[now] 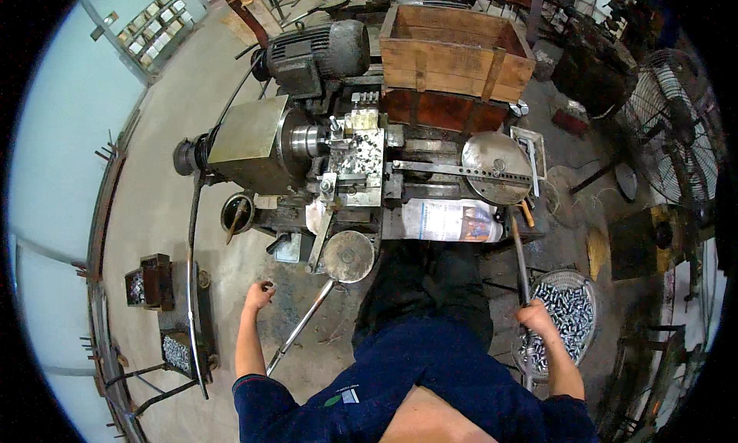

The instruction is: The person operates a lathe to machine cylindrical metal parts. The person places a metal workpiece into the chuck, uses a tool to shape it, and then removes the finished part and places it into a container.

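Observation:
My right hand [536,317] is wrapped round a long steel lever [521,262] that rises beside a round basket of small shiny metal cylinders [565,311]. Out to the left, my left hand [260,294] hangs over the floor with its fingers curled together; a small dark spot shows at the fingertips, too small to name. Between my hands and the far side stands a small lathe-like machine, with a bright chuck [306,141] and a chip-covered slide block [361,154]. A round metal disc [349,256] with a slanting rod [301,324] sits near my left hand.
A wooden crate [453,62] and an electric motor [323,54] stand behind the machine. At the left are a bin of metal parts [177,352], a small rusty box [156,278] and a tall bar [191,289]. A large fan [669,128] stands right.

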Available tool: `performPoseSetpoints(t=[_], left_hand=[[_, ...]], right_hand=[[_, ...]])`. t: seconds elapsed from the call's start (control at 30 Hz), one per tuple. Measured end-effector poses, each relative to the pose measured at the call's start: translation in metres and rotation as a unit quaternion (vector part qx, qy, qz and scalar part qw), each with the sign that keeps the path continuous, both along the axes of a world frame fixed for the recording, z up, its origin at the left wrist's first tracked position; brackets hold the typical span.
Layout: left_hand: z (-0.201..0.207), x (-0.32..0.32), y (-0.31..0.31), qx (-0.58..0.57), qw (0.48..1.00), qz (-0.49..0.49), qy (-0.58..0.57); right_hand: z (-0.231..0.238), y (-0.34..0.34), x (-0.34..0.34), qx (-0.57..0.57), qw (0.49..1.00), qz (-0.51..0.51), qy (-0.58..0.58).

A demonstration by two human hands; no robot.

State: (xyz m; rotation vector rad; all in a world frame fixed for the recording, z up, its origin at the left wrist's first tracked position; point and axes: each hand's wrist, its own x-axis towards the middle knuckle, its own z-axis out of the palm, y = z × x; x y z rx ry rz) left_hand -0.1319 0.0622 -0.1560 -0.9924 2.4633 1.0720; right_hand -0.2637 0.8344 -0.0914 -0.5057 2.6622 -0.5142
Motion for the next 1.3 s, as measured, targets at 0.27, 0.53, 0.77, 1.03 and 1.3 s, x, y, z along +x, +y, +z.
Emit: performPoseSetpoints(t=[0.27, 0.53, 0.77, 1.03, 1.3], left_hand=[[0.022, -0.017, -0.023, 0.038, 0.999, 0.037, 0.006], [0.017, -0.102, -0.031, -0.282, 0.948, -0.125, 0.075], [-0.045, -0.119, 0.012, -0.37, 0.929, -0.009, -0.019], [-0.053, -0.112, -0.028, -0.27, 0.945, -0.175, -0.061], [0.01, -0.111, -0.031, -0.056, 0.991, -0.12, -0.033]], right_hand=[[0.091, 0.05, -0.123, 0.341, 0.884, -0.32, 0.004], [0.091, 0.005, -0.151, 0.3, 0.881, -0.232, 0.282], [0.081, -0.033, -0.098, 0.145, 0.911, -0.251, 0.292], [0.14, -0.093, -0.131, 0.027, 0.945, -0.143, 0.291], [0.19, -0.251, -0.196, -0.152, 0.925, 0.089, 0.336]])
